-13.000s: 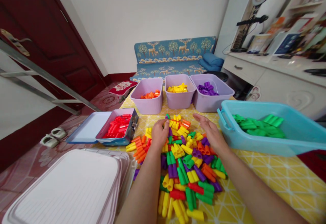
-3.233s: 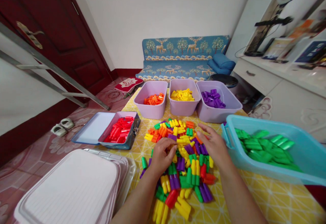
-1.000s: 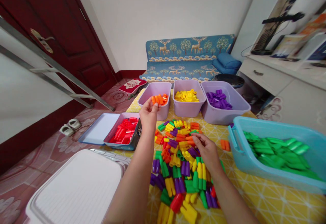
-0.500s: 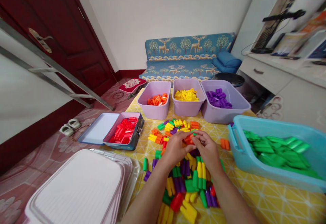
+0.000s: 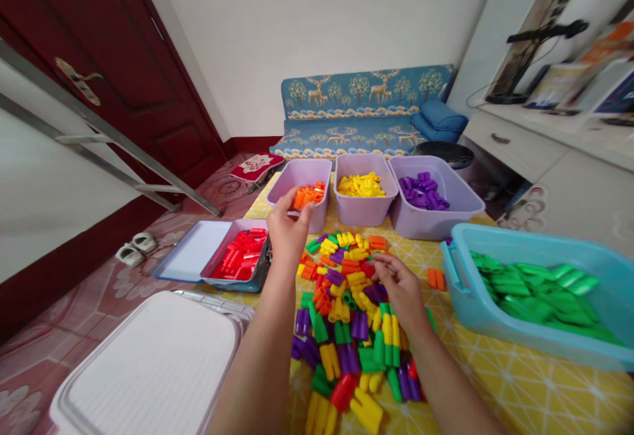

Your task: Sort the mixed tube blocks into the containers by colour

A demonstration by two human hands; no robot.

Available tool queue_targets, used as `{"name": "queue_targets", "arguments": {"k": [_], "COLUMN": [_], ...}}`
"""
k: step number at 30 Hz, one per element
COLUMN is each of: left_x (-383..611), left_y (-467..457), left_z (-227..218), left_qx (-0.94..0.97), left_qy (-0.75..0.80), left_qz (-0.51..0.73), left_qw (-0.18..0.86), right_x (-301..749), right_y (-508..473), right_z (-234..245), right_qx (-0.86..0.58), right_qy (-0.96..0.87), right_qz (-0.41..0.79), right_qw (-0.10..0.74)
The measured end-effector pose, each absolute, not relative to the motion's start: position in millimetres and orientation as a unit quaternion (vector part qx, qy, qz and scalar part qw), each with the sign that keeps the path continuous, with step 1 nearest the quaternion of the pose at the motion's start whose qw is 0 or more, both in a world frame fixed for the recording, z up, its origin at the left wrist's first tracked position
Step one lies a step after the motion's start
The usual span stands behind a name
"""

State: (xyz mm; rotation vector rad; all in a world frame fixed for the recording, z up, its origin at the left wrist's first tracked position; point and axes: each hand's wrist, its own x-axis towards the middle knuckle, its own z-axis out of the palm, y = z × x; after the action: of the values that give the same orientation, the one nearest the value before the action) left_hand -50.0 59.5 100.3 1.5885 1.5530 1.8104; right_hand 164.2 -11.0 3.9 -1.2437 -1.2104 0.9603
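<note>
My left hand [image 5: 288, 230] is over the front edge of the left lilac bin [image 5: 281, 192], thumb and fingers closed on an orange plastic building piece [image 5: 300, 199]. Loose orange pieces [image 5: 316, 191] lie in that bin behind my fingertips. My right hand [image 5: 402, 290] hovers at the right side of a mixed pile of plastic pieces [image 5: 354, 329] on the table. Its fingers are curled together near a red piece [image 5: 367, 268]; what they hold, if anything, is hidden. The pile mixes yellow, green, purple, orange and red pieces, some joined together.
Yellow pieces [image 5: 361, 185] fill the middle lilac bin, purple pieces [image 5: 423, 191] the right one. A turquoise tub [image 5: 515, 333] of green pieces stands at right. The open case [image 5: 257, 283] at left holds red pieces. White lids [image 5: 148, 362] are stacked front left.
My left hand has left my right hand and moved forward and left to the orange bin with an orange piece. My right hand stays nearly in place above the pile.
</note>
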Motion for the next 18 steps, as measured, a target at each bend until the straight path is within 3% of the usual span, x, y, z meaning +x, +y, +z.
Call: {"name": "queue_targets", "arguments": {"k": [5,8,13,18], "left_x": [-69,-56,-20,-4], "left_y": [95,77,24,4], "left_z": [114,97,53,22], "left_qx": [0.6,0.612,0.662,0.712], "left_qy": [0.606,0.582,0.548,0.541], "left_qz": [0.52,0.534,0.461,0.378], "left_qw": [0.048,0.035,0.218,0.24], "right_x": [164,163,165,181], "right_y": [-11,-12,-15,-12], "right_z": [6,7,9,10], "right_qx": [-0.527,-0.531,-0.575,-0.642], "right_qy": [-0.504,-0.503,-0.539,-0.64], "right_qz": [0.413,0.402,0.246,0.052], "right_qw": [0.546,0.55,0.564,0.419]}}
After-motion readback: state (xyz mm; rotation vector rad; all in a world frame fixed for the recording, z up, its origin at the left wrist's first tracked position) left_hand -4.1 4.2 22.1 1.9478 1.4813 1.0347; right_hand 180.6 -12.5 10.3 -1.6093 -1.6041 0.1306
